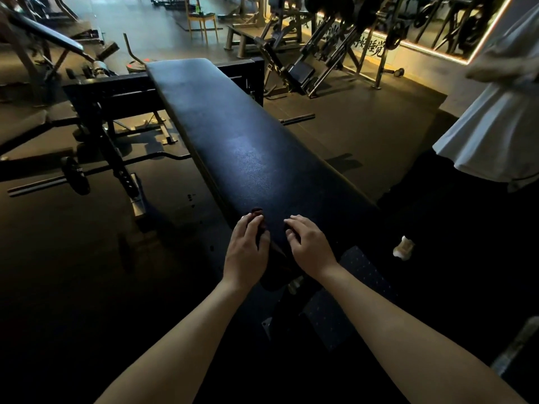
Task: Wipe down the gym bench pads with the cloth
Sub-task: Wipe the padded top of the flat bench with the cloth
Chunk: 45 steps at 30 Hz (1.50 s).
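Head view, the only one. Your left hand (246, 253) sits at 6 o'clock on the near end of the long black vinyl bench pad (233, 141). Its fingers are clenched round a small dark reddish cloth (257, 212). Only a bunched bit shows past the fingertips, touching the pad. Your right hand (310, 244) is just beside it, toward 5 o'clock, fingers bent down onto the pad. Too dim to tell whether it pinches a dark fold of cloth or only steadies on the vinyl.

Both hands at the near edge probably means you start the wipe here and push toward 12, along the pad's length. The cloth is bunched small, so each pass likely covers a narrow strip; spreading it would help.

Surface: the pad is matte and pebbled, with a pale sheen mid-length. No clear wet streaks, so wiping looks barely begun. The pad runs from 6 up toward 11-12 and meets a black steel rack frame (116, 91).

Room: dim gym, dark rubber floor (364, 126).
- Barbell with a small plate (77, 176) on the floor at 9.
- Wooden chair (201, 21) at 12.
- Lit-edged wall mirror (466, 27) at 1-2.
- Bystander in a white shirt (495, 126) at 3, near the bench, white shoe (404, 247) at 4; watch your elbow room on that side.
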Each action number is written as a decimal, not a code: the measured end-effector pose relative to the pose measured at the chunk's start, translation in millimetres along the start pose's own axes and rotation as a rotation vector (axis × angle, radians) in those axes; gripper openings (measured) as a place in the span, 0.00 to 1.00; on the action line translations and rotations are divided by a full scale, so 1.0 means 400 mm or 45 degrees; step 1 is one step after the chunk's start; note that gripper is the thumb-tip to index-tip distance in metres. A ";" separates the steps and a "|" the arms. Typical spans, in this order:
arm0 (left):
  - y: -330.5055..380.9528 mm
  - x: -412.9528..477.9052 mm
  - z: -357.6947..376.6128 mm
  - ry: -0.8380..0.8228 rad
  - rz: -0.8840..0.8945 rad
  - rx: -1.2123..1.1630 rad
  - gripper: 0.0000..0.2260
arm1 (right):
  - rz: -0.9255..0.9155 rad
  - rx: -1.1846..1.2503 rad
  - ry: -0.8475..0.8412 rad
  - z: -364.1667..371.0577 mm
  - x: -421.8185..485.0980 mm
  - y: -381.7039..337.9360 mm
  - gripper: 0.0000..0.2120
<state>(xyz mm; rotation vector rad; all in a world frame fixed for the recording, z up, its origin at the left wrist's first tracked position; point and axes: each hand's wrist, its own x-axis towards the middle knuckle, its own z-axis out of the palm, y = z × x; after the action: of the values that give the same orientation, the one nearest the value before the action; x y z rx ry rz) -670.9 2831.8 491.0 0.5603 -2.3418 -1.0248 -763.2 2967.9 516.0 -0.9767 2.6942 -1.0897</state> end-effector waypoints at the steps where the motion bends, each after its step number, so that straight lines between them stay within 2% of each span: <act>1: 0.013 -0.016 0.008 -0.008 0.019 -0.001 0.19 | 0.010 0.002 0.019 -0.001 -0.003 0.001 0.16; 4: 0.043 -0.063 0.033 -0.015 0.131 0.090 0.21 | 0.019 0.004 0.038 0.001 -0.010 0.009 0.16; 8: 0.037 -0.054 0.040 0.012 0.157 0.190 0.20 | -0.044 -0.028 0.019 -0.006 -0.007 0.026 0.16; 12: 0.032 0.006 0.047 0.076 -0.045 0.164 0.19 | -0.114 -0.163 0.042 -0.033 0.020 0.071 0.18; 16: 0.085 0.028 0.102 0.076 -0.102 0.298 0.28 | -0.182 -0.124 0.044 -0.062 0.046 0.121 0.16; 21: 0.170 -0.024 0.197 0.174 -0.106 0.429 0.18 | -0.251 0.010 -0.020 -0.107 0.059 0.193 0.15; 25: 0.192 -0.033 0.227 0.256 -0.086 0.471 0.16 | -0.336 0.056 -0.089 -0.122 0.070 0.220 0.16; 31: 0.197 0.001 0.222 0.394 -0.368 0.529 0.18 | -0.433 0.086 -0.264 -0.147 0.083 0.247 0.20; 36: 0.286 -0.054 0.324 0.386 -0.237 0.420 0.15 | -0.314 0.244 -0.286 -0.189 0.076 0.271 0.18; 40: 0.270 -0.047 0.286 0.382 -0.181 0.403 0.14 | -0.334 0.216 -0.283 -0.187 0.071 0.260 0.18; 42: 0.236 -0.019 0.242 0.434 -0.252 0.425 0.14 | -0.374 0.175 -0.296 -0.175 0.073 0.244 0.19; 45: 0.220 0.007 0.226 0.365 -0.478 0.446 0.21 | -0.353 0.183 -0.316 -0.171 0.085 0.231 0.19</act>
<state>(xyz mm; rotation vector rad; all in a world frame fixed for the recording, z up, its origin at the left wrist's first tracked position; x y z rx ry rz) -741.8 2934.9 506.4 1.2318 -2.2094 -0.6262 -859.6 3039.1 512.4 -1.3854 2.3010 -1.1015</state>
